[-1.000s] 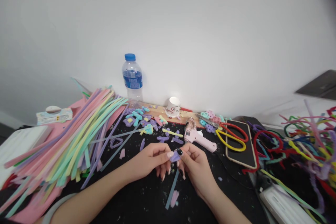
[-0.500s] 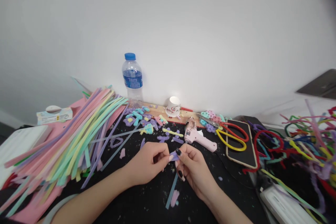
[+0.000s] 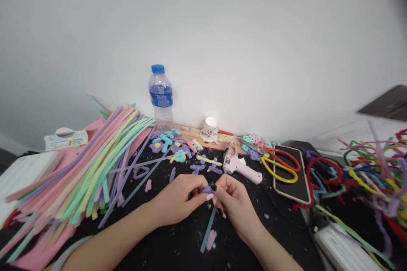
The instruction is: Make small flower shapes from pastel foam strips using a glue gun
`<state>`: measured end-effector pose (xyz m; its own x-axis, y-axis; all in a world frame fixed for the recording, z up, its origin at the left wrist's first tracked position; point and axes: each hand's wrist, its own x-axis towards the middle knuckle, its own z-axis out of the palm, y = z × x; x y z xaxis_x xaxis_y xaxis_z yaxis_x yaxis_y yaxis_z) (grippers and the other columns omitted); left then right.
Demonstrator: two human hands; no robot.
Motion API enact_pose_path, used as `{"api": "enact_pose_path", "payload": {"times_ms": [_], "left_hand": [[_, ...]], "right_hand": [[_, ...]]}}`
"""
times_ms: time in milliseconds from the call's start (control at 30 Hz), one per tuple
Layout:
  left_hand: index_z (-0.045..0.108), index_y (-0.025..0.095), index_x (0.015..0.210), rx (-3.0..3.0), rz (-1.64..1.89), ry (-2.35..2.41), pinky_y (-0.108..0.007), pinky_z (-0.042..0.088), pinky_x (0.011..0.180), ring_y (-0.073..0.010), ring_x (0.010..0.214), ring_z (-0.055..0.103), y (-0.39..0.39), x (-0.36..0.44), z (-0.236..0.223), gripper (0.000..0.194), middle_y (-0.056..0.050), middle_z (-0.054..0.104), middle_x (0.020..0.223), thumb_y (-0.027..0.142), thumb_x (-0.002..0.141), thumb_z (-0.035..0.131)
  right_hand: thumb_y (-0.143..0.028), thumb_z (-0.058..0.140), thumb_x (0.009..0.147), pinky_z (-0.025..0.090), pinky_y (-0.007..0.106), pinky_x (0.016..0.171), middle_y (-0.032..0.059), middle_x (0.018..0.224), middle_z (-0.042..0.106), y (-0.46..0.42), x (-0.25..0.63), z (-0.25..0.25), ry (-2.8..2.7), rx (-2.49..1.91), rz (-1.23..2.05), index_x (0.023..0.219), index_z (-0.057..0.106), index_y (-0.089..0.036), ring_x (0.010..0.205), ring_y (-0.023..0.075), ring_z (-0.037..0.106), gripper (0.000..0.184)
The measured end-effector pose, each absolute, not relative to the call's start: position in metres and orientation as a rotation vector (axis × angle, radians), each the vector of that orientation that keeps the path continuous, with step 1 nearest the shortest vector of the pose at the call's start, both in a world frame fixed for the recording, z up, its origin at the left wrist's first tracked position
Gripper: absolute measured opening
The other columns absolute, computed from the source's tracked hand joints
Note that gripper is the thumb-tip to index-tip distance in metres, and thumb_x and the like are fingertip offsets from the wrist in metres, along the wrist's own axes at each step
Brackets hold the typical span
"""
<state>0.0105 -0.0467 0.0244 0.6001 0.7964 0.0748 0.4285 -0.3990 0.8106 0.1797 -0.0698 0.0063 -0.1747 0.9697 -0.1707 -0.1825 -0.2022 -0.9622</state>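
A short purple pipe cleaner piece (image 3: 207,189) is pinched between both hands at the middle of the black table. My left hand (image 3: 184,194) has thumb and forefinger closed on its left part. Opposite, my right hand (image 3: 233,201) grips the other end with dark-nailed fingertips, which hide much of it. Under the hands lie a blue-grey strip (image 3: 208,230) and a pink scrap (image 3: 211,240). Just beyond them are loose purple pieces (image 3: 197,168) and a yellow knobbed piece (image 3: 209,160). A pink glue gun (image 3: 243,169) rests past my right hand.
Bundled pastel pipe cleaners (image 3: 92,165) cover the left side. At the back stand a water bottle (image 3: 160,95) and a paper cup (image 3: 210,129). Scissors (image 3: 282,167) with red and yellow handles lie across a phone (image 3: 291,186). Tangled coloured stems (image 3: 378,182) and a power strip (image 3: 346,245) are right.
My fingers have drawn closer together around the purple piece, the left thumb shifting right along it. Less of the piece shows now. The things on the table have stayed put.
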Motion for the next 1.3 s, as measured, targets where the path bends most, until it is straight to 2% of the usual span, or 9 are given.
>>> {"api": "enact_pose_path", "payload": {"times_ms": [200, 300, 533, 700, 800, 867, 1100, 1300], "left_hand": [[0.053, 0.016, 0.065, 1.995, 0.582, 0.958, -0.019, 0.037, 0.058, -0.0094, 0.054, 0.051, -0.047, 0.011, 0.021, 0.024, 0.003, 0.053, 0.058, 0.021, 0.087, 0.046], [0.053, 0.016, 0.065, 2.123, 0.625, 0.964, -0.02, 0.037, 0.06, -0.0103, 0.058, 0.051, -0.048, 0.009, 0.021, 0.023, 0.003, 0.053, 0.059, 0.018, 0.087, 0.046], [0.054, 0.016, 0.075, 2.447, 0.7, 0.91, -0.023, 0.038, 0.062, -0.0128, 0.065, 0.051, -0.048, 0.005, 0.01, 0.021, -0.001, 0.056, 0.07, 0.016, 0.09, 0.039], [0.058, 0.016, 0.079, 2.541, 0.696, 0.887, -0.026, 0.04, 0.065, -0.0151, 0.069, 0.054, -0.049, 0.004, 0.007, 0.024, -0.004, 0.059, 0.075, 0.017, 0.091, 0.037], [0.059, 0.016, 0.086, 2.347, 0.708, 0.906, -0.024, 0.042, 0.067, -0.0141, 0.072, 0.055, -0.049, 0.006, 0.015, 0.015, -0.003, 0.061, 0.08, 0.019, 0.088, 0.044], [0.06, 0.016, 0.088, 2.114, 0.673, 0.943, -0.022, 0.042, 0.061, -0.0123, 0.066, 0.055, -0.048, 0.008, 0.021, 0.012, -0.001, 0.06, 0.077, 0.024, 0.085, 0.052], [0.056, 0.012, 0.08, 1.433, 0.56, 0.822, -0.018, 0.036, 0.044, -0.0076, 0.046, 0.052, -0.043, 0.013, 0.02, 0.023, 0.0, 0.061, 0.064, 0.033, 0.086, 0.049], [0.057, 0.012, 0.082, 1.27, 0.535, 0.767, -0.018, 0.039, 0.045, -0.0086, 0.049, 0.055, -0.041, 0.014, 0.017, 0.019, 0.001, 0.062, 0.066, 0.026, 0.073, 0.067]], "right_hand": [[-0.04, 0.064, 0.076, 0.027, 0.014, 0.033, -0.0066, 0.049, 0.052, -0.071, 0.177, 0.011, -1.119, -1.118, 1.583, 0.067, 0.045, -0.017, 0.035, 0.003, 0.035, 0.03], [-0.042, 0.059, 0.08, 0.022, 0.014, 0.03, -0.0089, 0.048, 0.048, -0.072, 0.177, 0.01, -1.162, -1.158, 1.585, 0.071, 0.043, -0.018, 0.031, 0.0023, 0.031, 0.029], [-0.039, 0.044, 0.089, 0.018, 0.015, 0.031, -0.0078, 0.044, 0.042, -0.076, 0.178, 0.01, -1.346, -1.26, 1.557, 0.061, 0.04, -0.018, 0.031, 0.0027, 0.032, 0.035], [-0.035, 0.045, 0.088, 0.019, 0.016, 0.034, -0.009, 0.048, 0.036, -0.076, 0.174, 0.012, -1.256, -1.209, 1.625, 0.062, 0.036, -0.019, 0.036, 0.0034, 0.029, 0.032], [-0.035, 0.043, 0.09, 0.021, 0.018, 0.038, -0.0085, 0.052, 0.034, -0.076, 0.177, 0.009, -1.316, -1.154, 1.575, 0.066, 0.038, -0.019, 0.041, 0.0048, 0.028, 0.029], [-0.036, 0.041, 0.091, 0.023, 0.019, 0.042, -0.0078, 0.054, 0.034, -0.075, 0.181, 0.007, -1.433, -1.163, 1.458, 0.069, 0.04, -0.019, 0.045, 0.0063, 0.029, 0.028], [-0.027, 0.036, 0.094, 0.028, 0.022, 0.054, -0.0036, 0.064, 0.04, -0.075, 0.189, 0.01, -1.911, -1.207, 0.968, 0.07, 0.044, -0.018, 0.059, 0.0104, 0.037, 0.026], [-0.023, 0.036, 0.094, 0.03, 0.023, 0.057, -0.0023, 0.068, 0.042, -0.071, 0.195, 0.008, -1.938, -1.169, 0.832, 0.074, 0.044, -0.019, 0.062, 0.0118, 0.04, 0.022]]}}
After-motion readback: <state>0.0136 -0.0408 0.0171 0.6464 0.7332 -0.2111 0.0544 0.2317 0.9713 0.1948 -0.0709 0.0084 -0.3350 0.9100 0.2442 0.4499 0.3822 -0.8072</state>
